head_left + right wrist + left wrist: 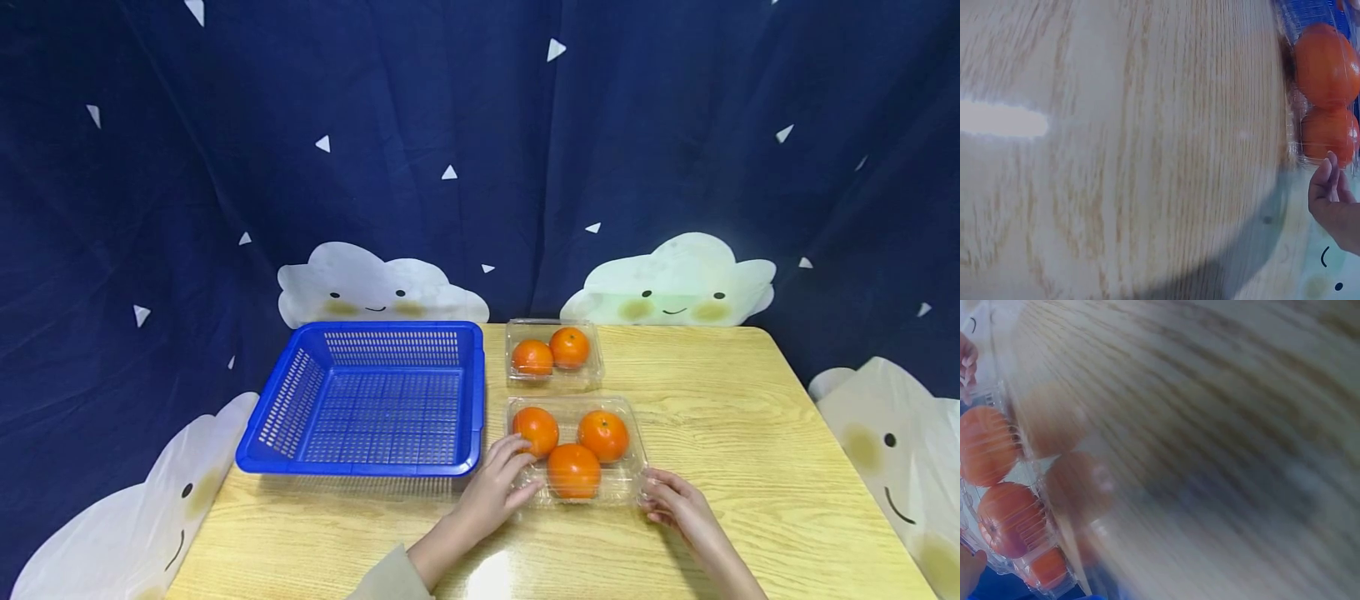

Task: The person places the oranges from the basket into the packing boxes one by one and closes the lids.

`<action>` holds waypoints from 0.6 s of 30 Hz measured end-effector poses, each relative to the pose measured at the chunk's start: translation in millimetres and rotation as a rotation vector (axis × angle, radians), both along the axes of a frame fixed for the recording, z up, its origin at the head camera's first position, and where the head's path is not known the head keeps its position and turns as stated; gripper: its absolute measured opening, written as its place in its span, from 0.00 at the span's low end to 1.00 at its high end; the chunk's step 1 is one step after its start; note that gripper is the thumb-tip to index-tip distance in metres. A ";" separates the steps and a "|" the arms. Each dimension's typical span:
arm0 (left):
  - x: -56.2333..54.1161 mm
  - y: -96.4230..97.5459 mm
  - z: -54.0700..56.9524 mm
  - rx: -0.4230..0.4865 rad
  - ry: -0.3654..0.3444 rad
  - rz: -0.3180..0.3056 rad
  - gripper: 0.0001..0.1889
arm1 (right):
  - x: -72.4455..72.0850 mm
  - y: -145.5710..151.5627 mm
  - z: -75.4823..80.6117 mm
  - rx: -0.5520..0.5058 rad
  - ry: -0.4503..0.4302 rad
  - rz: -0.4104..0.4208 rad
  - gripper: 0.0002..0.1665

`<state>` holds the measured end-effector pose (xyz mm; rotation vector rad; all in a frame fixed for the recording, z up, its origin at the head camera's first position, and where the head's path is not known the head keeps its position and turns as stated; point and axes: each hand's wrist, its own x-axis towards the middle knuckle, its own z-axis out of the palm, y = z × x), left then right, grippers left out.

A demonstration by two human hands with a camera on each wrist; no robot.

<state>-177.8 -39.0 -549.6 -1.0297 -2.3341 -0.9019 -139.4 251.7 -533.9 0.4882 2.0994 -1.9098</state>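
A clear plastic box (pixel 618 492) with three oranges (pixel 573 472) in it sits at the front of the table. My left hand (pixel 487 492) lies against its left side, relaxed fingers over the edge near the left orange, with the thumb apart at the front left corner. At the front right corner, my right hand (pixel 678 504) pinches the box edge between thumb and fingers. The right wrist view also shows the right hand (pixel 1334 197) with its fingertips together at the box corner. Only a small part of the left hand (pixel 969 572) enters the left wrist view.
A blue plastic basket (pixel 480 400) with slotted walls stands on the left of the wooden table (pixel 735 400). Behind the front box is a second clear box (pixel 577 382) holding two oranges (pixel 551 350). A dark blue curtain (pixel 480 100) hangs along the back edge.
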 end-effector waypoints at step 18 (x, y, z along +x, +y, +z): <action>14.0 -7.4 -17.3 0.215 -0.238 0.072 0.24 | 2.2 2.6 -1.0 -0.167 -0.019 -0.040 0.18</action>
